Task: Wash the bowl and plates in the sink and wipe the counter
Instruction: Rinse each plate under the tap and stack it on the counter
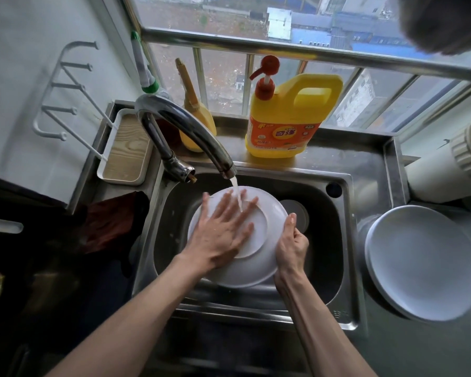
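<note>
round white plate [259, 265] upturned over steel sink [350, 268], under tap stream [236, 193] | left hand [220, 227] flat, fingers spread on its base | right hand [291, 246] grips rim | risk: wet rim could slip, plate drops into the basin

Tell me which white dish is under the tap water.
The upturned dish in the sink, left hand flat on it, right hand gripping its rim; the stacked dishes sit on the counter.
</note>
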A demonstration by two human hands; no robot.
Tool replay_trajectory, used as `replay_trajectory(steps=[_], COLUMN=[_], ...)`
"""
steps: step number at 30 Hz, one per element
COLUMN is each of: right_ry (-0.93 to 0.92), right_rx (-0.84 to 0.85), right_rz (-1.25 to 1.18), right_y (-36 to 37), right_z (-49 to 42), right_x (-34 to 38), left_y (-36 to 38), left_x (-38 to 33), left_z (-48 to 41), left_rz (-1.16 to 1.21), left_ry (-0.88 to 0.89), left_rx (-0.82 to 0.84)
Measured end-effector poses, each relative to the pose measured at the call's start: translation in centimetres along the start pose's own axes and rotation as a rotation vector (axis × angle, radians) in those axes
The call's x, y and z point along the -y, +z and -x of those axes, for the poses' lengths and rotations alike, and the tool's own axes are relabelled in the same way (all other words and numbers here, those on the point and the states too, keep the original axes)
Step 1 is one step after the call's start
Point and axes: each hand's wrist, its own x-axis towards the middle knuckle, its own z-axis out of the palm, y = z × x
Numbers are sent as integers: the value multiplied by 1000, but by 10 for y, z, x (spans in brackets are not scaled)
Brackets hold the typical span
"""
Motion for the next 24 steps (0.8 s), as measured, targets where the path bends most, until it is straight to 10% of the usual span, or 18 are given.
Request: replay_trajectory(steps=[7, 16, 20, 24], right_ry=[-83, -65, -82, -39], right_rx=[65, -121, -131, -41], right_rz=[-9, -112, -142, -44], right_y=[20, 25, 25, 11], right_z=[4, 4, 5, -2], right_x=[10, 11, 12, 2], left_y=[3, 3, -3, -5], left_x=[1, -26, -26, -9], left_z=[9, 6, 13, 22], left_rz=[667, 481, 1348, 1644], left_ry=[-1007, -751, -1220, -1087], left_rx=[-438, -473, -564, -557])
